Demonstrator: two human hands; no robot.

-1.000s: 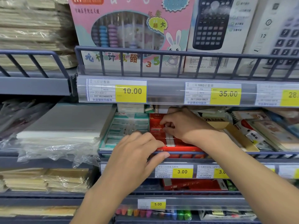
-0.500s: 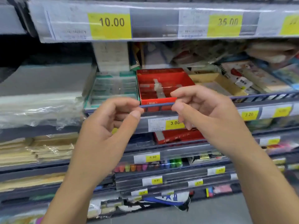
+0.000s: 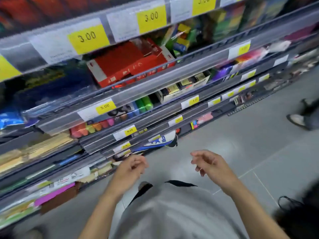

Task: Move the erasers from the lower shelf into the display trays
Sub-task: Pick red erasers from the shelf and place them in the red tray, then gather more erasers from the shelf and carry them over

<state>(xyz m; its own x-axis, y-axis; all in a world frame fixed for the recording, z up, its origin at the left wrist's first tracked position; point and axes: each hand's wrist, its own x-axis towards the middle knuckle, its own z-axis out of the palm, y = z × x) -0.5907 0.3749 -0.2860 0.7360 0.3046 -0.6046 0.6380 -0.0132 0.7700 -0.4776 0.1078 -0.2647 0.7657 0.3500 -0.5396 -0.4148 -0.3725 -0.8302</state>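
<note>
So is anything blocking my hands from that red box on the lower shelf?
Yes. A wire rail runs along the shelf front before the red box. Both the left hand and right hand hang lower, holding nothing.

Both hands hang low in front of a grey shirt [image 3: 172, 213], over the grey floor [image 3: 241, 144]. The left hand [image 3: 128, 171] and right hand [image 3: 209, 165] face each other with a gap between them, fingers loosely curled, holding nothing that can be made out through the blur. Up and away from the left hand, a red box [image 3: 127, 64] sits on a shelf behind a rail, beneath yellow price tags [image 3: 88, 37] reading 3.00. Between that box and the hands, lower shelves carry bright highlighters [image 3: 91, 128]. Just beyond the fingertips lies a blue-and-white shoe [image 3: 157, 141].
</note>
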